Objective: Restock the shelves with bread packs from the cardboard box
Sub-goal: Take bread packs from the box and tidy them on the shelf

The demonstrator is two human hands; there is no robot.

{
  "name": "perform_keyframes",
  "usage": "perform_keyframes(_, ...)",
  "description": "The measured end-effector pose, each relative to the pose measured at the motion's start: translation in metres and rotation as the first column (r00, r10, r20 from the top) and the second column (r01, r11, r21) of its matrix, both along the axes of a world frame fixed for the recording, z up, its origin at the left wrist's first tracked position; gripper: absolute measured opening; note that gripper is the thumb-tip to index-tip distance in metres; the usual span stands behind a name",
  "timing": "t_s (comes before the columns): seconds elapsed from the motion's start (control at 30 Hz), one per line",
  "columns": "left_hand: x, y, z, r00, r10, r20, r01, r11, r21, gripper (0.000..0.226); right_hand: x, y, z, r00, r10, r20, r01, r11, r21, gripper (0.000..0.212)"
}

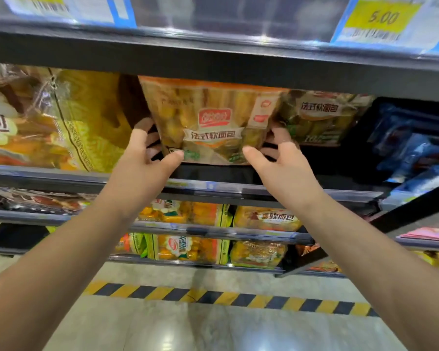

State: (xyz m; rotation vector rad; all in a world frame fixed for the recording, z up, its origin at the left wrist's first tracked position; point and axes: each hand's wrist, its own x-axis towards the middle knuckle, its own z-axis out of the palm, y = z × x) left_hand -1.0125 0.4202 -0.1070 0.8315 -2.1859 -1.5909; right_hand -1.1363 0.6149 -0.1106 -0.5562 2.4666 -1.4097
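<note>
Gripping the bread pack (208, 122) by its two lower side edges, the person is standing it on the shelf (302, 192) just beyond the knuckles. The left hand (147, 150) is pinching the left edge, with the thumb on the front and the fingers curled behind. The right hand (276, 153) is doing the same on the right edge. The pack is sitting upright between the hands, with a green pack (322, 115) just past the right hand's fingers and a big yellow bag (69, 117) beyond the left hand. Whether its bottom is touching the shelf I cannot tell. To do this well, I judge both hands should be pressing lightly and evenly, sparing the soft bread, sliding it back square, then slipping out sideways without dragging it. The cardboard box is not showing.
</note>
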Motion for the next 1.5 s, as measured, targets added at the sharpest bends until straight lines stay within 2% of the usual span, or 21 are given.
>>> perform_keyframes(0.1, -0.015, -0.005, 0.002, 1.0, 0.005, 0.03, -0.004, 1.0, -0.021, 0.063, -0.011, -0.01, 0.003, 0.998, -0.018, 0.065, 0.018, 1.0, 0.005, 0.077)
perform_keyframes(0.2, -0.029, -0.011, 0.003, 0.998, 0.018, 0.063, -0.018, 1.0, 0.003, 0.07, -0.016, -0.021, 0.005, 0.995, -0.025, 0.094, 0.026, 1.0, -0.01, 0.08)
perform_keyframes(0.27, -0.043, -0.014, 0.006, 0.992, 0.055, 0.114, -0.061, 0.997, 0.048, 0.067, -0.017, -0.027, 0.004, 0.994, -0.029, 0.106, 0.03, 1.0, -0.008, 0.071)
perform_keyframes(0.33, -0.054, -0.016, 0.012, 0.967, 0.129, 0.218, -0.149, 0.986, 0.075, 0.062, -0.023, -0.034, 0.002, 0.992, -0.057, 0.115, 0.058, 0.998, -0.004, 0.043)
perform_keyframes(0.4, -0.061, -0.016, 0.015, 0.941, 0.182, 0.286, -0.21, 0.975, 0.07, 0.056, -0.029, -0.039, 0.001, 0.992, -0.075, 0.102, 0.07, 0.996, 0.052, 0.027)
perform_keyframes(0.43, -0.063, -0.015, 0.015, 0.935, 0.199, 0.294, -0.229, 0.971, 0.071, 0.053, -0.032, -0.041, 0.0, 0.994, -0.071, 0.084, 0.065, 0.995, 0.077, 0.029)
perform_keyframes(0.53, -0.066, -0.015, 0.012, 0.929, 0.202, 0.311, -0.236, 0.969, 0.075, 0.051, -0.034, -0.044, -0.003, 0.999, -0.042, 0.02, 0.04, 0.995, 0.096, 0.07)
perform_keyframes(0.6, -0.065, -0.015, 0.01, 0.932, 0.183, 0.314, -0.219, 0.972, 0.082, 0.052, -0.033, -0.044, -0.007, 0.998, -0.049, 0.028, 0.046, 0.994, 0.097, 0.078)
perform_keyframes(0.73, -0.063, -0.016, 0.012, 0.945, 0.166, 0.28, -0.197, 0.976, 0.087, 0.059, -0.034, -0.047, -0.012, 0.997, -0.039, 0.073, 0.031, 0.994, 0.103, 0.082)
perform_keyframes(0.9, -0.071, -0.024, 0.019, 0.931, 0.129, 0.343, -0.163, 0.984, 0.072, 0.055, -0.036, -0.05, -0.01, 0.997, -0.012, 0.082, -0.001, 0.989, 0.151, 0.084)
perform_keyframes(1.0, -0.071, -0.032, 0.015, 0.954, 0.116, 0.276, -0.127, 0.992, 0.025, 0.067, -0.035, -0.047, -0.009, 0.998, -0.002, 0.056, -0.009, 0.981, 0.194, 0.085)
perform_keyframes(1.13, -0.059, -0.029, 0.016, 0.967, 0.084, 0.241, -0.108, 0.99, 0.09, 0.068, -0.032, -0.041, -0.008, 0.999, -0.004, 0.05, -0.004, 0.985, 0.17, 0.081)
perform_keyframes(1.23, -0.044, -0.022, 0.02, 0.978, -0.023, 0.206, 0.027, 1.0, -0.014, 0.07, -0.021, -0.03, -0.002, 1.0, -0.006, 0.021, 0.002, 0.98, 0.198, 0.073)
perform_keyframes(1.3, -0.033, -0.019, 0.024, 0.966, -0.093, 0.242, 0.13, 0.982, -0.137, 0.069, -0.01, -0.021, 0.008, 0.999, 0.032, -0.023, -0.025, 0.965, 0.26, 0.072)
perform_keyframes(1.4, -0.016, -0.01, 0.041, 0.931, -0.125, 0.342, 0.25, 0.903, -0.349, 0.06, 0.01, -0.01, 0.033, 0.983, 0.144, -0.113, -0.096, 0.932, 0.351, 0.07)
perform_keyframes(1.5, 0.005, 0.011, 0.072, 0.91, -0.176, 0.375, 0.357, 0.794, -0.492, 0.062, 0.033, 0.007, 0.067, 0.948, 0.231, -0.218, -0.126, 0.904, 0.409, 0.062)
